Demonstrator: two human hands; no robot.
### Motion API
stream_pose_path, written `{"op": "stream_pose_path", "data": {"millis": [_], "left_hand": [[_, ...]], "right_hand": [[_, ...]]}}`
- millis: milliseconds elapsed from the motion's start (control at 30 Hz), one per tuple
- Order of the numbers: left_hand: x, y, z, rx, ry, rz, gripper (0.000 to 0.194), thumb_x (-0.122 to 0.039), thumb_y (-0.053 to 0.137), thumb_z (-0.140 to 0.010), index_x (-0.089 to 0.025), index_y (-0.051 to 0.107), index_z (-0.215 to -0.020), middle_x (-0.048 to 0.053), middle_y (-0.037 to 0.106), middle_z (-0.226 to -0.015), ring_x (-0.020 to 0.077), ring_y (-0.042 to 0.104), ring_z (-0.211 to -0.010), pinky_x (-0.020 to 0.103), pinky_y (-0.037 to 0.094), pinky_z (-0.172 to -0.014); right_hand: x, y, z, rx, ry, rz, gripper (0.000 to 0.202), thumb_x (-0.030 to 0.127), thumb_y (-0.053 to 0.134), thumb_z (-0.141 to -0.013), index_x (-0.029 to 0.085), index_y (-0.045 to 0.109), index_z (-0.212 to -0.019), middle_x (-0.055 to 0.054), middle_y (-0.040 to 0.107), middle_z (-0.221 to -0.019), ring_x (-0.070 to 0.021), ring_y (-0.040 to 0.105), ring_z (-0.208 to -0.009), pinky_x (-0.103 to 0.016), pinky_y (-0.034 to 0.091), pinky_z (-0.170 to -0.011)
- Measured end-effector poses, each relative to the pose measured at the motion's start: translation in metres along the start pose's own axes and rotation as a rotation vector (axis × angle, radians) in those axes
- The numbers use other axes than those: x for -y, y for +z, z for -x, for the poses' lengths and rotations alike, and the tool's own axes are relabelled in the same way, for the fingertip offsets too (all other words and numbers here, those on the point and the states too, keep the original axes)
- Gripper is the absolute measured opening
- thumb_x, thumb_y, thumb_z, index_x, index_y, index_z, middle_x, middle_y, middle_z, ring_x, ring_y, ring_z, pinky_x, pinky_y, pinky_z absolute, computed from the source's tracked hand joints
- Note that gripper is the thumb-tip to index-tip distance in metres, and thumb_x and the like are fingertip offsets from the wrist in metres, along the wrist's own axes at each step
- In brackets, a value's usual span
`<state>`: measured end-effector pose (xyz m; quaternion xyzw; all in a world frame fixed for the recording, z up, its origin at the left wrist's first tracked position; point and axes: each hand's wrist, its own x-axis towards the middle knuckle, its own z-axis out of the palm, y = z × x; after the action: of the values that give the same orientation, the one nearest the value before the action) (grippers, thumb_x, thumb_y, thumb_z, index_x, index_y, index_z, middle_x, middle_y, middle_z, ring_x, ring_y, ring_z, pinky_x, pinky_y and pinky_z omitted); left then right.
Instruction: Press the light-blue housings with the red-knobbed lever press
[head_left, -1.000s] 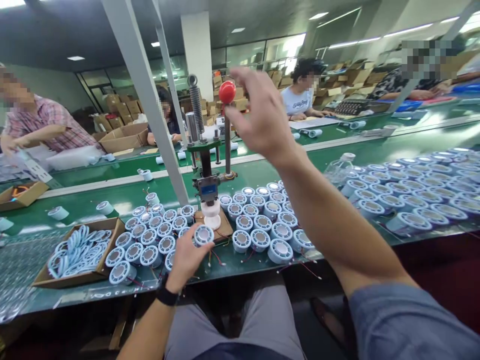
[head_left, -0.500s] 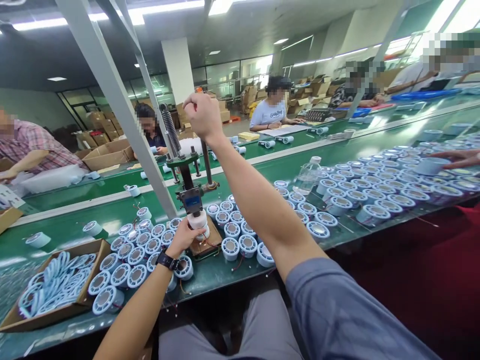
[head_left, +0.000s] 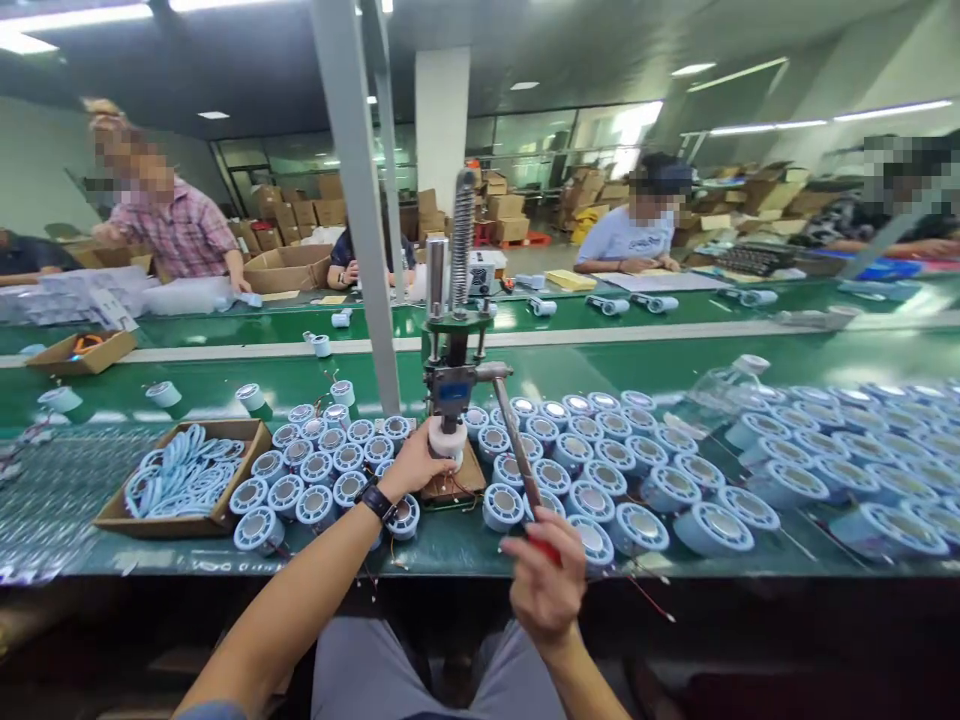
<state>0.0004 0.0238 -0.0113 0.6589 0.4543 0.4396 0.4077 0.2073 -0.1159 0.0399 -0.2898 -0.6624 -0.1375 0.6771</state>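
Note:
In the head view, a hand-lever press (head_left: 452, 390) with a tall coil spring stands before me on the workbench. My left hand (head_left: 411, 466), wearing a dark watch, is closed around a white round piece (head_left: 445, 440) under the press ram, on the brown base (head_left: 459, 485). My hand hides part of that piece. Down at the front edge my right hand (head_left: 551, 585) grips the red end of the metal press lever (head_left: 517, 440), its fingers a little blurred. Many light-blue round housings (head_left: 592, 500) with grey discs and thin wires stand on both sides of the press.
A cardboard box (head_left: 251, 450) of light-blue rings sits at the left. At the right lies a clear plastic bottle (head_left: 731, 385). A grey post (head_left: 367, 200) rises behind the press. Beyond the green conveyor (head_left: 202, 345) several people work among boxes.
My right hand has swung from high above the press down to the bench front, bringing the lever down. My left hand stays at the press. The view has turned left.

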Motion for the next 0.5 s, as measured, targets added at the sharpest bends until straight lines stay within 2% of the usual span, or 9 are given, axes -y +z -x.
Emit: {"op": "stream_pose_path", "data": {"millis": [33, 67, 100, 133, 200, 300, 367, 433, 500], "left_hand": [[0.001, 0.001, 0.001, -0.004, 0.006, 0.001, 0.073, -0.010, 0.080, -0.060, -0.016, 0.056, -0.128, 0.010, 0.066, -0.125, 0.0284, 0.058, -0.119, 0.043, 0.040, -0.108], [0.001, 0.001, 0.002, -0.007, 0.009, 0.001, 0.073, -0.010, 0.080, -0.060, -0.017, 0.056, -0.128, 0.010, 0.066, -0.125, 0.0284, 0.058, -0.119, 0.043, 0.040, -0.108], [0.001, 0.002, 0.003, -0.011, 0.011, 0.000, 0.074, -0.011, 0.080, -0.061, -0.017, 0.055, -0.130, 0.010, 0.065, -0.126, 0.0284, 0.058, -0.119, 0.043, 0.040, -0.108], [0.002, 0.002, 0.004, -0.015, 0.010, -0.002, 0.075, -0.011, 0.080, -0.062, -0.017, 0.054, -0.132, 0.010, 0.065, -0.127, 0.0284, 0.058, -0.120, 0.042, 0.040, -0.108], [0.002, 0.003, 0.007, -0.023, 0.008, -0.009, 0.078, -0.012, 0.080, -0.063, -0.017, 0.051, -0.135, 0.011, 0.064, -0.129, 0.0285, 0.057, -0.121, 0.042, 0.040, -0.108], [0.002, 0.003, 0.009, -0.029, 0.011, -0.027, 0.080, -0.014, 0.081, -0.063, -0.017, 0.050, -0.137, 0.012, 0.063, -0.130, 0.0293, 0.058, -0.120, 0.043, 0.040, -0.108], [0.000, 0.003, 0.010, -0.034, 0.019, -0.041, 0.080, -0.015, 0.082, -0.062, -0.017, 0.051, -0.136, 0.013, 0.065, -0.127, 0.0299, 0.059, -0.118, 0.043, 0.042, -0.106], [-0.002, 0.003, 0.010, -0.053, 0.029, -0.054, 0.080, -0.016, 0.083, -0.059, -0.017, 0.052, -0.133, 0.012, 0.067, -0.123, 0.0303, 0.061, -0.114, 0.043, 0.044, -0.103], [-0.005, 0.004, 0.010, -0.090, 0.032, -0.066, 0.081, -0.019, 0.085, -0.058, -0.019, 0.053, -0.132, 0.012, 0.068, -0.120, 0.0305, 0.062, -0.111, 0.043, 0.045, -0.100]], "right_hand": [[0.000, -0.003, 0.013, 0.043, 0.031, -0.001, 0.018, 0.004, 0.051, -0.087, 0.017, 0.063, -0.087, -0.005, 0.058, -0.090, -0.0197, 0.062, -0.101, -0.040, 0.053, -0.087], [-0.001, -0.006, 0.015, 0.096, 0.069, -0.014, 0.018, 0.002, 0.054, -0.084, 0.017, 0.063, -0.085, -0.005, 0.059, -0.091, -0.0204, 0.062, -0.101, -0.042, 0.053, -0.088], [-0.004, -0.007, 0.004, 0.136, 0.084, -0.040, 0.019, 0.001, 0.057, -0.082, 0.018, 0.064, -0.086, -0.005, 0.060, -0.094, -0.0208, 0.062, -0.101, -0.043, 0.052, -0.089], [-0.009, -0.007, -0.016, 0.142, 0.064, -0.070, 0.019, 0.002, 0.058, -0.081, 0.018, 0.065, -0.087, -0.005, 0.062, -0.098, -0.0204, 0.063, -0.100, -0.043, 0.053, -0.088], [-0.024, 0.003, -0.074, 0.085, -0.037, -0.080, 0.018, 0.007, 0.060, -0.083, 0.021, 0.067, -0.092, -0.004, 0.064, -0.100, -0.0186, 0.063, -0.099, -0.040, 0.053, -0.087], [-0.056, 0.042, -0.165, 0.026, -0.105, -0.122, 0.017, 0.022, 0.054, -0.093, 0.020, 0.066, -0.104, -0.005, 0.065, -0.091, -0.0139, 0.066, -0.087, -0.032, 0.053, -0.078], [-0.074, 0.077, -0.208, 0.073, 0.004, -0.166, 0.026, 0.026, 0.045, -0.098, 0.014, 0.063, -0.112, -0.008, 0.064, -0.096, -0.0085, 0.066, -0.074, -0.024, 0.050, -0.067], [-0.086, 0.109, -0.229, 0.169, 0.153, -0.134, 0.032, 0.022, 0.041, -0.098, 0.010, 0.057, -0.123, -0.015, 0.061, -0.111, -0.0041, 0.064, -0.068, -0.020, 0.047, -0.061], [-0.091, 0.130, -0.232, 0.234, 0.279, -0.060, 0.040, 0.014, 0.042, -0.096, 0.011, 0.049, -0.135, -0.021, 0.057, -0.124, -0.0025, 0.064, -0.068, -0.020, 0.047, -0.062]]}}
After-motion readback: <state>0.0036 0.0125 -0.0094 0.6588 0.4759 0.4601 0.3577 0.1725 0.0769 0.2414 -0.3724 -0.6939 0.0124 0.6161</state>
